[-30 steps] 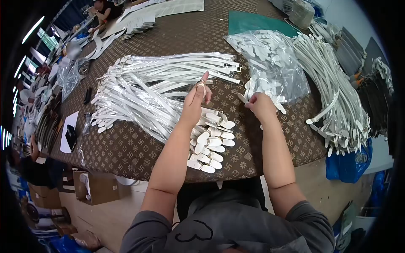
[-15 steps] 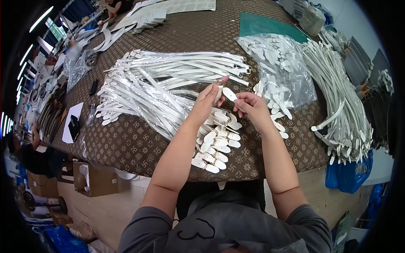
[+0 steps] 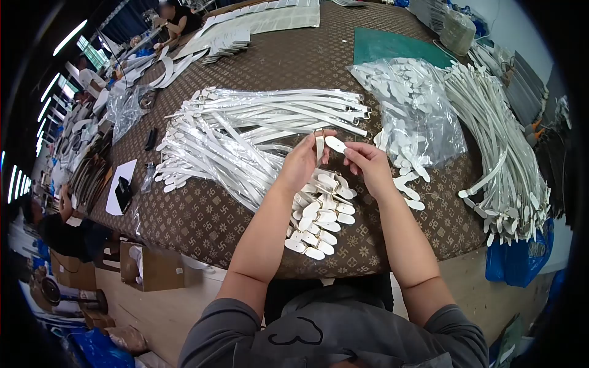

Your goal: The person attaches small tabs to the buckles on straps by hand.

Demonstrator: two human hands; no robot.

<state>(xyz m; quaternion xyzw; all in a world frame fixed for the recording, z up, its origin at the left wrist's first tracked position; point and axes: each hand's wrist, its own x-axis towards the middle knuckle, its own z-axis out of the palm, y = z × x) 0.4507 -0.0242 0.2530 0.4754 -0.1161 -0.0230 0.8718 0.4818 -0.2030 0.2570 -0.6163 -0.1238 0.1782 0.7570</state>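
Note:
My left hand (image 3: 302, 161) is closed on a white strap (image 3: 319, 147) with a small gold-coloured buckle at its top. To its right, my right hand (image 3: 367, 162) pinches the lower end of a white rounded tab (image 3: 335, 144), whose upper end is beside the buckle. Just below my hands lies a pile of buckled white tabs (image 3: 313, 230). Long white straps (image 3: 227, 153) in clear plastic spread out to the left. Beyond my right hand, loose white tabs (image 3: 402, 150) spill from a clear plastic bag (image 3: 429, 116).
Another bundle of white straps (image 3: 491, 141) hangs over the right edge of the patterned table (image 3: 208, 230). A green mat (image 3: 392, 46) lies at the back. A phone (image 3: 123, 195) rests on white paper at the left. Other people sit at the far left.
The whole view has shifted, so the table and straps appear slightly lower and further right. My hands still hold the strap and the tab close together.

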